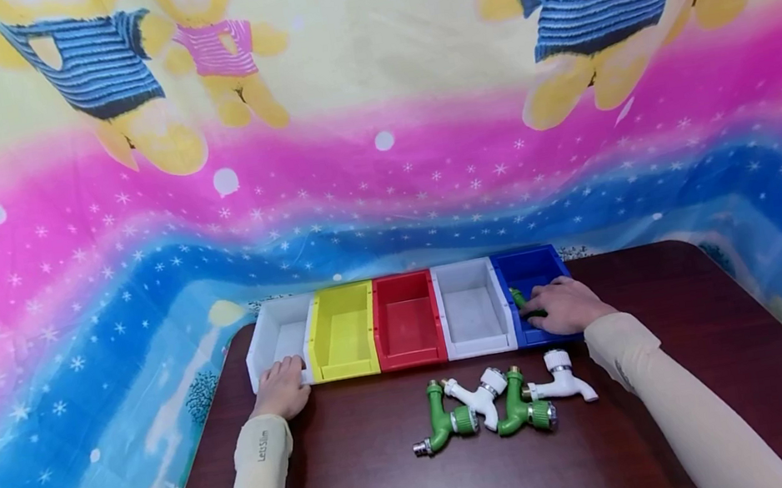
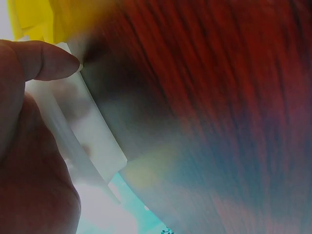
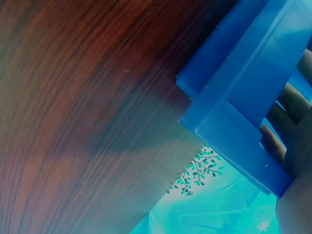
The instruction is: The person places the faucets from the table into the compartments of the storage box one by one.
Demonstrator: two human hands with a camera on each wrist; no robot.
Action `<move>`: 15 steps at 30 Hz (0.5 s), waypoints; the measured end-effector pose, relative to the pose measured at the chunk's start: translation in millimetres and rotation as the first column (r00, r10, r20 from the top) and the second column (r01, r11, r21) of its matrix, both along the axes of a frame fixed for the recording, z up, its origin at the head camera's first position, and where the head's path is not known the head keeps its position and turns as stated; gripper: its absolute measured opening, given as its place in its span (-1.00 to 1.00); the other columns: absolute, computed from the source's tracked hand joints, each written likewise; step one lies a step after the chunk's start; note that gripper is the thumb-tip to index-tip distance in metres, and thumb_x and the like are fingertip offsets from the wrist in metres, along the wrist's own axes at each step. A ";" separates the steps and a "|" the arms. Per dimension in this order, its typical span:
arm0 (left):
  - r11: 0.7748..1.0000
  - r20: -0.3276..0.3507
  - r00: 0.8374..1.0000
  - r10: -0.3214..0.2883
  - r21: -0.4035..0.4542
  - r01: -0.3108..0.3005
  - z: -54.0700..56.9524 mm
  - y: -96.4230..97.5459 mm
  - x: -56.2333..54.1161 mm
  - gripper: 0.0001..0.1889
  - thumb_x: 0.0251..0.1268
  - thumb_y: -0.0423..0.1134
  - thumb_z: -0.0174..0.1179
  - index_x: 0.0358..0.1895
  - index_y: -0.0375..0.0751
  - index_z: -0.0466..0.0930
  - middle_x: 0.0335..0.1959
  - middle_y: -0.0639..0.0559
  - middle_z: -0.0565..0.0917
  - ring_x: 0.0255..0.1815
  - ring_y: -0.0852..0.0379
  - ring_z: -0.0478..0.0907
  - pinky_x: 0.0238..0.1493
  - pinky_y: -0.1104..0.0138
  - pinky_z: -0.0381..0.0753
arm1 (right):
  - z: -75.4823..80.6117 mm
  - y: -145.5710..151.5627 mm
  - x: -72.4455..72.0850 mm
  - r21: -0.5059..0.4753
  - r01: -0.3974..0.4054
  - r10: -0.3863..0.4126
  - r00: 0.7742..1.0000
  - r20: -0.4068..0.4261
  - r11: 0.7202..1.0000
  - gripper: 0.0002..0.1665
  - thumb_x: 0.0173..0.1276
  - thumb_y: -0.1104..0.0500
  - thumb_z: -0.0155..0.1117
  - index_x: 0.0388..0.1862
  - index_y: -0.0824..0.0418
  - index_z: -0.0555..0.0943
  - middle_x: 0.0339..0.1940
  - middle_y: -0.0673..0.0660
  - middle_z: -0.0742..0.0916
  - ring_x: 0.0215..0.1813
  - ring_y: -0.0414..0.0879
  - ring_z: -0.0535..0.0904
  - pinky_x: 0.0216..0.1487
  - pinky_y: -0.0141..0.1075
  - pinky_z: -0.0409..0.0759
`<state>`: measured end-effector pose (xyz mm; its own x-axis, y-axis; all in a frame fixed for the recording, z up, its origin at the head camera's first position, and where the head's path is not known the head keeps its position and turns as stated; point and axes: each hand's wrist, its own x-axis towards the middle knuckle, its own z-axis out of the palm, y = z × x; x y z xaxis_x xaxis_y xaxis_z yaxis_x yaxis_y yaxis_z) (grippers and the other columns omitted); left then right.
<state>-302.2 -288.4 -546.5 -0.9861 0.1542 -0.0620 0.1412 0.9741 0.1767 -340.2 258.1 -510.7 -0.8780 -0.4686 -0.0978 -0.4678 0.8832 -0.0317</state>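
Observation:
My left hand (image 1: 281,388) is at the front wall of the leftmost white bin (image 1: 261,356), fingers over its edge. In the left wrist view the thumb (image 2: 51,61) lies against that white bin (image 2: 97,131); the other fingers are hidden. My right hand (image 1: 565,305) reaches into the blue bin (image 1: 541,259) at the right end of the row. Its fingers hold a green tap (image 1: 517,298), partly covered by the hand. The right wrist view shows fingers (image 3: 292,102) behind the wall of the blue bin (image 3: 234,92), with the tap out of sight.
Between the hands stand a yellow bin (image 1: 343,331), a red bin (image 1: 408,321) and another white bin (image 1: 475,311). On the dark wooden table (image 1: 366,484) lie two green taps (image 1: 439,422) and two white taps (image 1: 561,380). A printed cloth (image 1: 382,186) hangs behind.

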 end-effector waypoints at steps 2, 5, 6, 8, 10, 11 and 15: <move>1.000 -0.003 1.000 -0.001 0.000 0.001 0.4 0.5 0.7 -0.68 0.36 -0.28 0.11 0.12 -0.32 0.41 0.03 -0.22 0.53 0.11 -0.23 0.42 0.35 -0.24 0.28 | -0.3 0.3 -0.2 -0.001 0.000 0.000 1.000 -0.002 1.000 -0.57 0.49 -0.07 0.19 0.25 -0.04 0.72 0.28 0.21 0.68 0.36 0.21 0.57 0.48 0.19 0.31; 1.000 -0.001 1.000 0.002 -0.004 -0.002 1.1 1.0 1.5 -0.67 0.36 -0.28 0.11 0.13 -0.32 0.41 0.05 -0.23 0.53 0.13 -0.23 0.42 0.36 -0.24 0.28 | -0.2 0.0 -0.2 -0.007 0.005 -0.005 1.000 0.002 1.000 -0.56 0.48 -0.06 0.19 0.25 -0.04 0.72 0.30 0.21 0.67 0.37 0.21 0.56 0.49 0.19 0.30; 1.000 -0.001 1.000 0.003 -0.007 -0.003 1.2 1.0 1.8 -0.67 0.36 -0.28 0.11 0.13 -0.33 0.41 0.05 -0.23 0.53 0.13 -0.23 0.42 0.36 -0.24 0.28 | 0.1 -0.2 -0.2 -0.004 0.002 -0.002 1.000 0.000 1.000 -0.57 0.48 -0.06 0.19 0.25 -0.04 0.72 0.29 0.21 0.67 0.36 0.21 0.57 0.48 0.20 0.30; 1.000 0.005 1.000 0.007 -0.013 -0.007 1.0 0.9 1.8 -0.66 0.37 -0.29 0.11 0.14 -0.32 0.41 0.07 -0.23 0.54 0.15 -0.23 0.43 0.36 -0.23 0.28 | 0.2 -0.6 -0.4 -0.002 0.006 -0.006 1.000 0.005 1.000 -0.57 0.48 -0.06 0.18 0.25 -0.04 0.72 0.29 0.20 0.67 0.36 0.21 0.57 0.48 0.20 0.30; 1.000 0.010 1.000 0.009 -0.017 -0.009 0.9 0.9 1.8 -0.67 0.38 -0.29 0.11 0.14 -0.32 0.41 0.07 -0.23 0.54 0.15 -0.23 0.42 0.36 -0.23 0.28 | 0.2 -0.7 -0.7 0.005 0.005 -0.006 1.000 0.005 1.000 -0.57 0.49 -0.05 0.18 0.25 -0.05 0.72 0.28 0.20 0.68 0.36 0.21 0.57 0.48 0.20 0.31; 1.000 0.012 1.000 0.011 -0.017 -0.011 0.9 1.1 1.8 -0.68 0.38 -0.29 0.11 0.14 -0.31 0.41 0.07 -0.23 0.54 0.15 -0.23 0.42 0.37 -0.23 0.28 | 0.0 -0.7 -0.8 0.009 0.002 -0.002 1.000 0.002 1.000 -0.57 0.49 -0.05 0.18 0.25 -0.04 0.72 0.27 0.21 0.68 0.35 0.22 0.57 0.47 0.20 0.31; 1.000 0.012 1.000 0.006 -0.013 -0.006 -0.4 1.5 1.2 -0.69 0.38 -0.28 0.12 0.12 -0.30 0.41 0.05 -0.21 0.54 0.14 -0.22 0.42 0.35 -0.23 0.29 | -1.1 0.2 0.2 0.010 0.006 -0.006 1.000 0.000 1.000 -0.58 0.49 -0.04 0.18 0.24 -0.04 0.72 0.26 0.19 0.68 0.35 0.21 0.57 0.46 0.21 0.31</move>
<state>-301.0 -286.9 -546.8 -0.9861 0.1476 -0.0757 0.1335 0.9771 0.1658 -340.0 258.3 -511.8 -0.8809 -0.4622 -0.1022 -0.4624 0.8864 -0.0231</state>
